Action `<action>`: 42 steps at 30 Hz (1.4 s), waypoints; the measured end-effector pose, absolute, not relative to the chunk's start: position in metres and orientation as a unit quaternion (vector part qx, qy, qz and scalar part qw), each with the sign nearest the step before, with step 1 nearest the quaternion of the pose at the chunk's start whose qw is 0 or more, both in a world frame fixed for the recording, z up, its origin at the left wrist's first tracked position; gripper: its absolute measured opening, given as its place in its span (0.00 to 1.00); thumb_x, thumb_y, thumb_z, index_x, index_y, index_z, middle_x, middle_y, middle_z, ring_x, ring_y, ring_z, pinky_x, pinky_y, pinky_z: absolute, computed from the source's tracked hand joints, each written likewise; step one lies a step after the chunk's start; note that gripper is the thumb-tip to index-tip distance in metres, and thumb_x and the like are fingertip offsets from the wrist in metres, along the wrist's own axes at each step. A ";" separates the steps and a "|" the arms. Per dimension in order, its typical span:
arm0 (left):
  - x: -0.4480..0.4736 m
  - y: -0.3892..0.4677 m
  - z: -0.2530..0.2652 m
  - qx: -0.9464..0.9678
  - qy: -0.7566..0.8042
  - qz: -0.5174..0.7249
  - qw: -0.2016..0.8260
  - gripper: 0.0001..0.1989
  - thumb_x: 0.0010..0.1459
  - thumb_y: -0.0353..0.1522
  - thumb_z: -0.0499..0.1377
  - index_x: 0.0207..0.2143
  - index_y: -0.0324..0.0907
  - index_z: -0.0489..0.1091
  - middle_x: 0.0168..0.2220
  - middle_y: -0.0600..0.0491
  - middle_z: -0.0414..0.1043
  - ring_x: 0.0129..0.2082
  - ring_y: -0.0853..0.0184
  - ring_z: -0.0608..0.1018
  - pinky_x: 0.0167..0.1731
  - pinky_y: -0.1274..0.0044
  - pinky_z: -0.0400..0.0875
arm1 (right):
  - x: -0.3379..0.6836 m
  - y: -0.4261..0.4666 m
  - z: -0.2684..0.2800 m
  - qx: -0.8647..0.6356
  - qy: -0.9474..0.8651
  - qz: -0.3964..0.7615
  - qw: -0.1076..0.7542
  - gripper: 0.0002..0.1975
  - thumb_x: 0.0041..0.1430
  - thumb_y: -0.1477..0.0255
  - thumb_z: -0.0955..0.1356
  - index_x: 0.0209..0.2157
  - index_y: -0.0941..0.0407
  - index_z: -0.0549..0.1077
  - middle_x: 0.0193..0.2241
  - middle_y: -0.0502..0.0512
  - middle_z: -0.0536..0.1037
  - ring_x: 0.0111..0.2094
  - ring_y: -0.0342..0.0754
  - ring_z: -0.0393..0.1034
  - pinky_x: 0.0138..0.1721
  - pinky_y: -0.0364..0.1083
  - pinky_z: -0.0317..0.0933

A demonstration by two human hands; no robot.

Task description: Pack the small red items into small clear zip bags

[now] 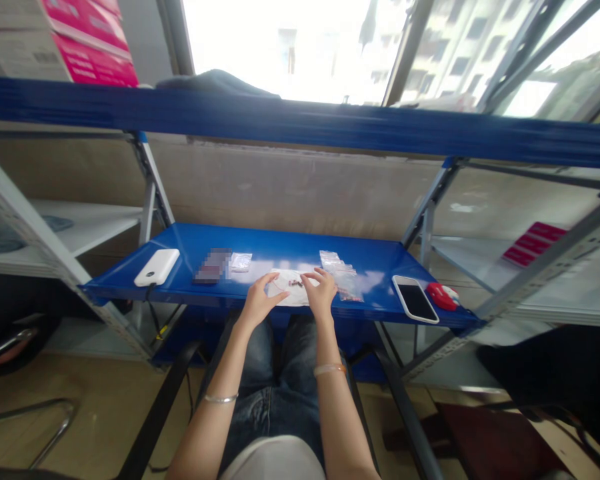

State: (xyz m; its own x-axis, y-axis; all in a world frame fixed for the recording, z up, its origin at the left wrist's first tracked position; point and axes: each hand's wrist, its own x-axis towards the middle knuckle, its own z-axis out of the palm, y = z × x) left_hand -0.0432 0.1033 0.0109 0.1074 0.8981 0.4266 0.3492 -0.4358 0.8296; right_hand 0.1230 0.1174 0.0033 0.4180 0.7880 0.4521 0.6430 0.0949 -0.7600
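A white sheet (294,299) lies at the front edge of the blue table, with a small cluster of dark and reddish bead-like pieces (296,283) on it. My left hand (264,297) rests at the sheet's left side, thumb and forefinger spread apart with nothing plainly between them. On the right side, my right hand (322,291) has its thumb and forefinger brought close together beside the small pieces. Whatever sits between those fingertips is too small to make out. Just beyond my right hand lie clear plastic bags (344,275), one with small reddish contents.
A small clear packet (241,262) and a blurred-out dark item (213,266) lie left of the sheet. Farther left is a white power bank (157,267) with a cable. A white-framed phone (415,299) and a red object (443,296) sit at right. A blue beam (300,123) crosses above.
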 end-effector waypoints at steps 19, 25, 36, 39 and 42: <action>-0.046 0.102 0.014 0.673 0.465 0.502 0.282 0.24 0.46 0.38 0.65 0.46 0.40 0.68 0.46 0.45 0.73 0.48 0.59 0.74 0.50 0.68 0.66 | 0.118 0.119 -0.017 -0.718 -0.573 0.054 0.391 0.08 0.53 0.69 0.68 0.36 0.50 0.79 0.53 0.60 0.68 0.56 0.56 0.56 0.52 0.57 0.48; -0.045 0.099 0.018 0.663 0.468 0.507 0.290 0.24 0.45 0.40 0.65 0.45 0.41 0.69 0.45 0.45 0.74 0.46 0.58 0.75 0.47 0.68 0.68 | 0.118 0.120 -0.020 -0.737 -0.525 0.038 0.425 0.06 0.52 0.69 0.69 0.30 0.53 0.79 0.50 0.59 0.71 0.54 0.56 0.59 0.51 0.55 0.49; -0.044 0.101 0.014 0.673 0.455 0.512 0.278 0.23 0.46 0.38 0.65 0.45 0.41 0.69 0.45 0.46 0.73 0.47 0.59 0.75 0.48 0.68 0.67 | 0.115 0.115 -0.003 -0.698 -0.505 0.065 0.504 0.08 0.54 0.65 0.69 0.28 0.54 0.78 0.45 0.57 0.75 0.50 0.56 0.63 0.50 0.53 0.50; -0.041 0.100 0.015 0.682 0.452 0.509 0.267 0.24 0.46 0.38 0.65 0.46 0.40 0.68 0.45 0.45 0.73 0.47 0.60 0.74 0.49 0.68 0.66 | 0.107 0.108 0.012 -0.640 -0.540 0.101 0.538 0.09 0.52 0.63 0.69 0.28 0.53 0.79 0.43 0.56 0.76 0.47 0.54 0.66 0.49 0.51 0.53; -0.038 0.098 0.018 0.683 0.451 0.511 0.264 0.23 0.47 0.38 0.65 0.46 0.41 0.69 0.46 0.46 0.73 0.47 0.59 0.74 0.49 0.69 0.66 | 0.098 0.102 0.023 -0.595 -0.586 0.128 0.535 0.09 0.52 0.62 0.70 0.27 0.52 0.79 0.43 0.55 0.76 0.47 0.53 0.67 0.49 0.50 0.56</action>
State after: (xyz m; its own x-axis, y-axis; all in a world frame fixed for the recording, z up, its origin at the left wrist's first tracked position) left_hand -0.0377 0.0981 0.0183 0.0713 0.8854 0.4593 0.3459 -0.4538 0.8212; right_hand 0.0985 0.1020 0.0226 0.2814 0.8346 0.4736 0.5598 0.2581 -0.7874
